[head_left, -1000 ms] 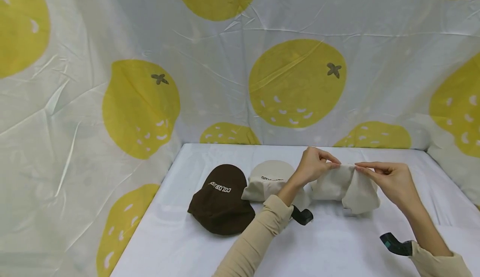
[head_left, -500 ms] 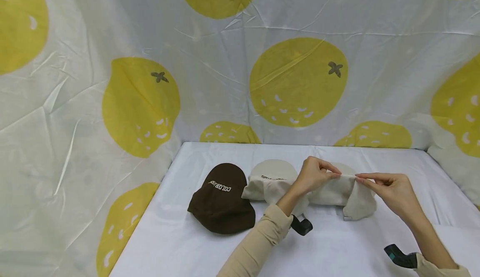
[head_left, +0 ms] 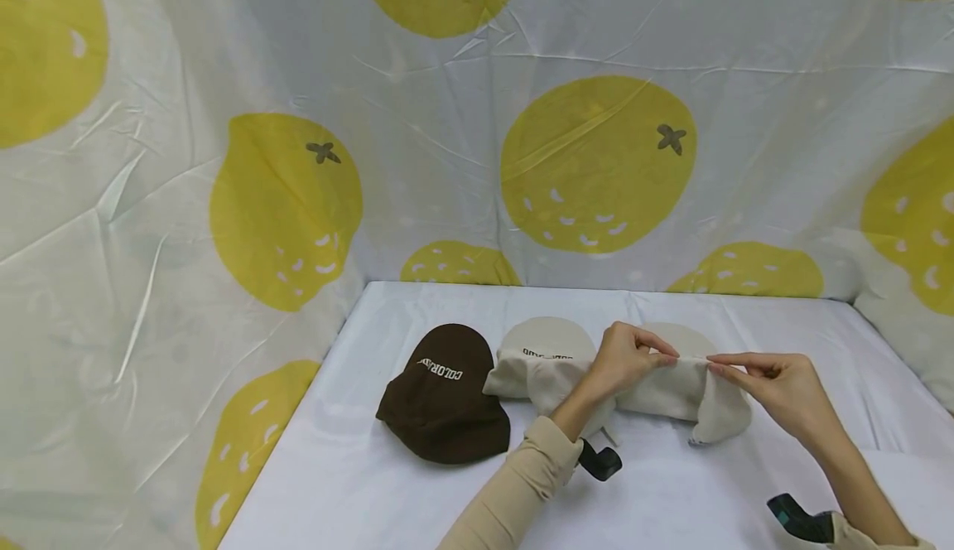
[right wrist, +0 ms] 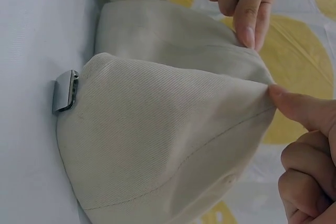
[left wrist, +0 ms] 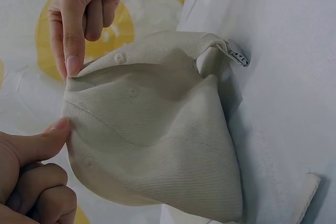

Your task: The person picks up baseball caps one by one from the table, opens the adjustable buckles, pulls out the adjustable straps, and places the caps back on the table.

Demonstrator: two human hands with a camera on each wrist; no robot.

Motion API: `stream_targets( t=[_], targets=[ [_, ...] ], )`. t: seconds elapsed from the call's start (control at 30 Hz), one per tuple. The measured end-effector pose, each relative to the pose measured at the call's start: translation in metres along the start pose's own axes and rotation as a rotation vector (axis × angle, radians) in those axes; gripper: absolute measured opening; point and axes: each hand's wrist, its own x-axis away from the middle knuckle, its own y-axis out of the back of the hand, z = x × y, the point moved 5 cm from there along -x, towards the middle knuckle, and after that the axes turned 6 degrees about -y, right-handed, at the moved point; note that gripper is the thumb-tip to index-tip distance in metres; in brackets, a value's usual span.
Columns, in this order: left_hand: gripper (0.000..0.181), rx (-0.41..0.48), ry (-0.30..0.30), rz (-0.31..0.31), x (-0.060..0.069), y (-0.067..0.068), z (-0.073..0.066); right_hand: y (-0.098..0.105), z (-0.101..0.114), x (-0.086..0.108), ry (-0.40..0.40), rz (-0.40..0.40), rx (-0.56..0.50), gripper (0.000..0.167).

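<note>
Both hands pinch the top of a beige cap (head_left: 659, 388) at the right of the row in the head view. My left hand (head_left: 626, 357) holds it between thumb and fingertips. A short way to the right, my right hand (head_left: 782, 384) pinches the same edge. The cap's fabric sags below the fingers, and a rounded beige part rises behind them. In the right wrist view a metal buckle (right wrist: 65, 92) shows at its lower edge. Touching or close to it on the left is another beige cap (head_left: 547, 339) with dark lettering, partly hidden by my left forearm.
A dark brown cap (head_left: 443, 401) with white lettering lies at the left of the row. White cloth covers the table (head_left: 358, 484). Behind it hangs a pale curtain (head_left: 425, 177) printed with big yellow lemons. A black device (head_left: 801, 518) is on each wrist.
Both hands have come down, keeping their pinch on the right beige cap. Its top edge is lower, and the rounded part behind it has come into sight. The other caps stay put.
</note>
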Motion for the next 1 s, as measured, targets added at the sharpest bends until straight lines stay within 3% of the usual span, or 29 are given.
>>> stream_targets(
  t=[0.33, 0.53, 0.77, 1.0],
  targets=[
    [0.007, 0.013, -0.054, 0.009, 0.003, 0.004, -0.005, 0.003, 0.005, 0.000, 0.011, 0.045, -0.002, 0.027],
    [0.004, 0.031, -0.084, 0.006, 0.012, 0.014, -0.016, 0.005, 0.011, -0.001, 0.012, 0.046, -0.031, 0.027],
    [0.007, 0.109, -0.068, 0.008, 0.034, 0.042, -0.027, 0.015, 0.014, -0.002, -0.034, 0.058, -0.005, 0.031],
    [0.007, 0.090, -0.095, -0.004, 0.053, 0.080, -0.032, 0.023, 0.013, 0.000, -0.065, 0.068, 0.012, 0.035]
  ],
)
